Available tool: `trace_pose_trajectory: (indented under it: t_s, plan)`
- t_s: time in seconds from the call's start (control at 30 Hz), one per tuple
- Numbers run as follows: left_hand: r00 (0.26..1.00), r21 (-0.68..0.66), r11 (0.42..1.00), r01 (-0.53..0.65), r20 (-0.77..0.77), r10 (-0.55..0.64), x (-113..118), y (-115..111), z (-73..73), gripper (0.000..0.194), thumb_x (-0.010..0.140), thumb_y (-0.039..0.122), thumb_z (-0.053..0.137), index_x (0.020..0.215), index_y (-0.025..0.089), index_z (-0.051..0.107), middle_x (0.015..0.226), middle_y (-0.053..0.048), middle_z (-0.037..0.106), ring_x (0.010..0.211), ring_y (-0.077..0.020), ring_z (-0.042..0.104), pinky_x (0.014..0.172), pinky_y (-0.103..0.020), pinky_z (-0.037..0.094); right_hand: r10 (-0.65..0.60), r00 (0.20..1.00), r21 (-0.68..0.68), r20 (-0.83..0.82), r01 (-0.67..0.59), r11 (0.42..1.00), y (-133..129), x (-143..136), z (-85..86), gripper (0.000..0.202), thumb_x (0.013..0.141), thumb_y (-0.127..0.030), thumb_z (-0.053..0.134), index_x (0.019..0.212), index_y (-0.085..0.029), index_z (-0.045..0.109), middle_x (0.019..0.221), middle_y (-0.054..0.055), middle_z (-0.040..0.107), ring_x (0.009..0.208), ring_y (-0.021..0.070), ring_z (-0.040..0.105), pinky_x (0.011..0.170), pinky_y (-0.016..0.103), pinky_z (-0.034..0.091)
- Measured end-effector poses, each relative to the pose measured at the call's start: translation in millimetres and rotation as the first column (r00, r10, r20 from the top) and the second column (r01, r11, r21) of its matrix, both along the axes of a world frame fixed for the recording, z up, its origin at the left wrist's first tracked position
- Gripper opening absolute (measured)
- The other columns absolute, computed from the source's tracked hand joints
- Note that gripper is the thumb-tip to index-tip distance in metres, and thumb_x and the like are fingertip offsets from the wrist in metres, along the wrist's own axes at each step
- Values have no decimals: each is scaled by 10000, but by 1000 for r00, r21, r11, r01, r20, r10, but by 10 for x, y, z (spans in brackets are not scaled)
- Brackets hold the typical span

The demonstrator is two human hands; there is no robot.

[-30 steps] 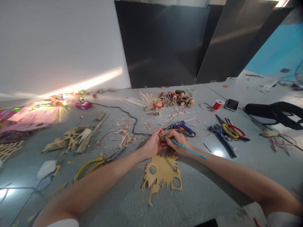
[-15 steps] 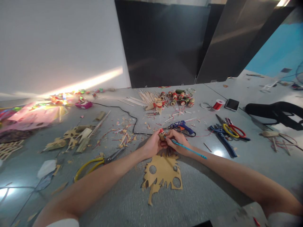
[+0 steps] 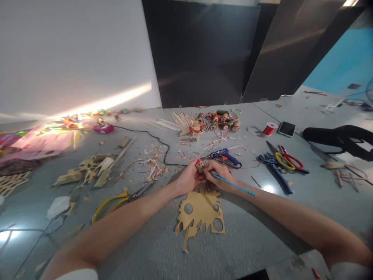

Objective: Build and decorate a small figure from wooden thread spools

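In the middle of the table, my left hand (image 3: pixel 189 179) is closed on a small tan figure (image 3: pixel 199 167) with a red top and dark marks like a face. My right hand (image 3: pixel 219 177) grips a slim blue pencil (image 3: pixel 233 184), its tip end up against the figure and its other end pointing down to the right. Both hands touch or nearly touch each other. Just below them lies a tan cardboard sheet (image 3: pixel 201 208) with round holes and jagged edges. A blue glue gun (image 3: pixel 224 155) rests right behind my hands.
Yellow-handled scissors (image 3: pixel 128 197) lie by my left forearm. To the right are blue pliers (image 3: pixel 275 173), scissors with yellow and red handles (image 3: pixel 284 160), a red thread spool (image 3: pixel 269 129) and a phone (image 3: pixel 286 129). Thin sticks (image 3: pixel 182 118) and several small red-banded figures (image 3: pixel 223 119) sit behind.
Almost nothing differs. The figure in my left hand shows slightly more of its front, and my right hand with the pencil has shifted a touch.
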State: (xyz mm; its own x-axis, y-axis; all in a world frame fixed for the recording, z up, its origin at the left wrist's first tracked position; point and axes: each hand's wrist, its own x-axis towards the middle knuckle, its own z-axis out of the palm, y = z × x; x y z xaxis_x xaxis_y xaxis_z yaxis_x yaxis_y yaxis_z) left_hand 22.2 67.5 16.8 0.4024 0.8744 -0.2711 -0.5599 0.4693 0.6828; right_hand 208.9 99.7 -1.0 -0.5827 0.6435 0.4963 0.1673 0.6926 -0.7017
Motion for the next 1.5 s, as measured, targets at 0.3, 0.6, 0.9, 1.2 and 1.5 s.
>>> trace_pose_trajectory:
  t_s: [0.3,0.6,0.9,1.2,1.5]
  plan:
    - [1000,7,1000,-2,-26,2,8,-27,60,377,1040,510,495,867,188,590,726,3,514,599,-135,439,593,-239,421,-1,1000,-5,-3,1,1000,-13,-15,24,142,1052,-317,600,932,-245,575,934,31,684,810,170,641,740,290,522]
    - [1000,2,1000,-4,-31,5,15,-13,36,380,1047,507,478,886,187,603,759,-10,544,627,-145,473,607,-246,437,20,999,-20,-29,-20,1000,-11,-15,45,148,1043,-297,617,917,-242,562,930,28,678,798,165,634,731,277,515]
    - [1000,25,1000,4,-7,-4,8,-17,27,360,1025,509,523,877,188,591,747,-3,524,608,-138,433,592,-243,412,23,1000,-45,-20,-24,999,-7,-15,50,180,1050,-331,616,906,-240,557,914,22,672,789,160,622,732,278,515]
    - [1000,15,1000,-6,-17,7,15,-29,53,351,1005,507,559,868,187,597,746,-1,529,613,-136,451,600,-243,423,19,1000,-61,-15,-19,998,-6,-16,33,157,1032,-315,606,906,-243,544,897,17,657,768,159,612,715,279,512]
    - [1000,-6,1000,-15,-24,14,9,-17,43,391,1045,500,477,845,184,590,730,-6,534,599,-137,450,586,-239,441,34,999,-22,11,-34,999,-23,-18,54,127,979,-245,613,889,-245,524,843,-3,622,722,148,573,676,265,492]
